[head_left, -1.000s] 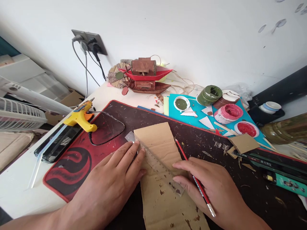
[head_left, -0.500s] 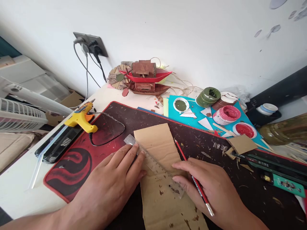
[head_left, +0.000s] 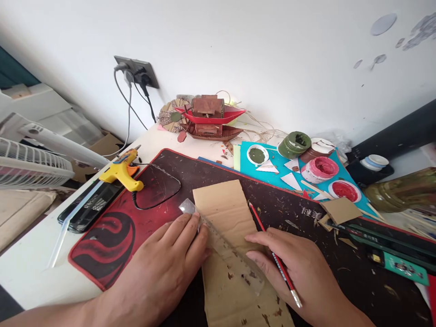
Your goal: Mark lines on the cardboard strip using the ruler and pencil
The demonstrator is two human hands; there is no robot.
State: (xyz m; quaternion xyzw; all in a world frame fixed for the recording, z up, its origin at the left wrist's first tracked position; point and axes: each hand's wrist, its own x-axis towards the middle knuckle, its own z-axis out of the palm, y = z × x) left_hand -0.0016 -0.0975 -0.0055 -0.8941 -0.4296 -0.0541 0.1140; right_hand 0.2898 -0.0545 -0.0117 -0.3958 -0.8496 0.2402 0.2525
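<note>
A clear plastic ruler (head_left: 221,240) lies slantwise across a long strip of brown cardboard (head_left: 221,200), which has dark stains toward its near end. My left hand (head_left: 170,263) rests over the ruler's upper left part, fingers bent and close together, holding it against the cardboard; its thumb is mostly hidden. On the other side, my right hand (head_left: 293,263) has a red pencil (head_left: 260,218) lodged in it, tip pointing away and eraser end toward me. The right index finger and thumb are a little apart over the cardboard, close to the ruler's right edge.
A dark red-and-black mat (head_left: 218,170) covers much of the table. At left lies a yellow glue gun (head_left: 124,175) with its cord. Behind stand model boats (head_left: 209,116). Paint jars (head_left: 294,144) sit on blue paper (head_left: 269,177); cutters (head_left: 398,263) lie at right.
The ruler has slid slightly toward me over the cardboard, with my left hand on it. The whole view has shifted a little. My right hand still has the pencil.
</note>
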